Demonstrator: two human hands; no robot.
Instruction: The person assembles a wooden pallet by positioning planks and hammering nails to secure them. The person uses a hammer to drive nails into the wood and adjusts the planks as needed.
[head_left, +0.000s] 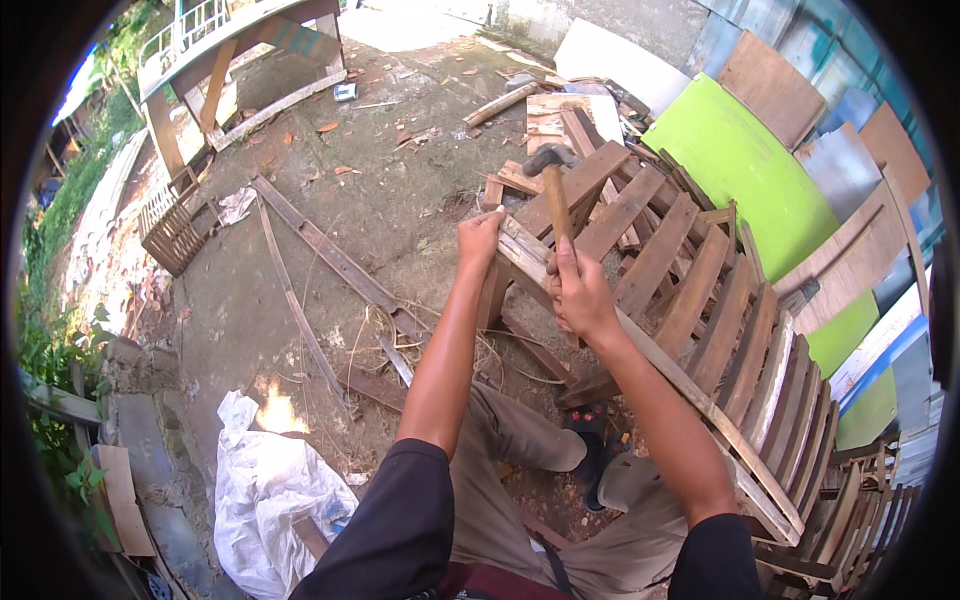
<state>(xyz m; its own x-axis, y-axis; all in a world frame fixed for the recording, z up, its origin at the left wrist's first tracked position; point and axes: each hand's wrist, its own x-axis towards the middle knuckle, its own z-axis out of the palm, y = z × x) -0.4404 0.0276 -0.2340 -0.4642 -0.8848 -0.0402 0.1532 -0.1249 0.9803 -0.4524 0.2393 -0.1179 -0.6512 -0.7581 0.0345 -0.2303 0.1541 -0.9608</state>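
Observation:
My right hand [583, 300] is wrapped round the wooden handle of a claw hammer [556, 200], its dark metal head raised at the far end. The fingers of my left hand [480, 240] close on the far end of a long, pale wooden strip [655, 352]. This strip lies along the near edge of a slatted wooden frame [690, 285] made of brown boards. The hammer head stands above the boards, apart from my left hand. Any nail at my left fingertips is too small to make out.
Loose boards [340, 255] and tangled cord lie on the ground to the left. A white sack [270, 500] sits at the lower left. Behind the frame lean a bright green panel [745, 170] and plywood sheets. A slatted crate [175, 225] stands far left, near a wooden table [240, 60].

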